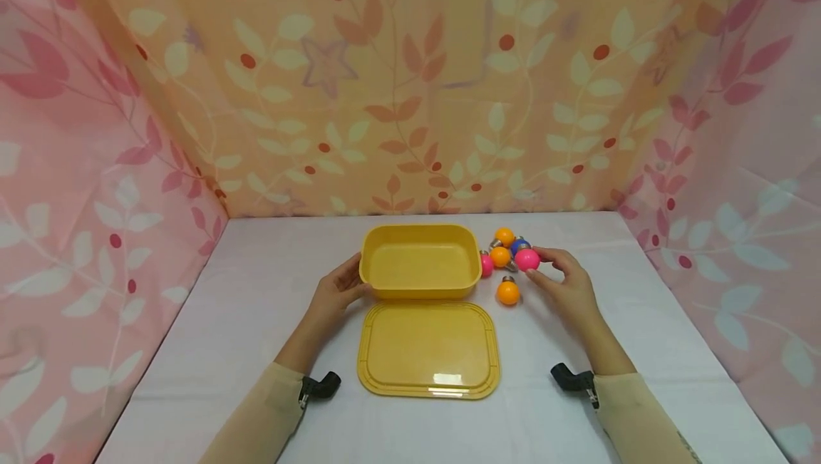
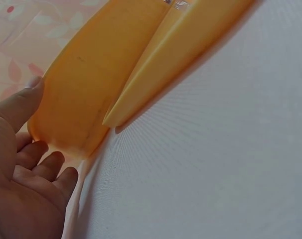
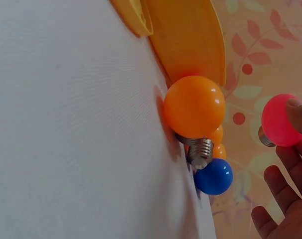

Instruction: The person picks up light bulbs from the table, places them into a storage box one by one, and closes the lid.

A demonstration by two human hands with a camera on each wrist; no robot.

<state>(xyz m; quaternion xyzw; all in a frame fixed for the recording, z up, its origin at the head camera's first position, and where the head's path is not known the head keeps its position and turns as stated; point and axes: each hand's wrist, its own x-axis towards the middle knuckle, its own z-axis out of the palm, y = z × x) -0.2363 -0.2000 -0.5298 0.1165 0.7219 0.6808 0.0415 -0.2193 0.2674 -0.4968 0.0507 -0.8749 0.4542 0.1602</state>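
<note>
A yellow plastic box (image 1: 420, 289), without its lid on, stands in the middle of the table. Its yellow lid (image 1: 428, 350) lies flat just in front. My left hand (image 1: 336, 289) rests against the box's left end, thumb (image 2: 29, 99) and loosely bent fingers touching its outer wall. To the right, my right hand (image 1: 571, 293) pinches a pink light bulb (image 3: 280, 120) by its round part, its metal base pointing away. Beside it lie a blue bulb (image 3: 214, 177), orange bulbs (image 1: 504, 237) and another pink bulb (image 1: 487, 265) close to the box. One orange bulb (image 1: 508, 292) lies nearer the front.
A white cloth covers the table (image 1: 256, 257). Floral curtains (image 1: 410, 93) hang behind it and along both sides. A black wrist camera (image 1: 321, 385) is strapped at the left sleeve and another black camera (image 1: 572, 378) at the right.
</note>
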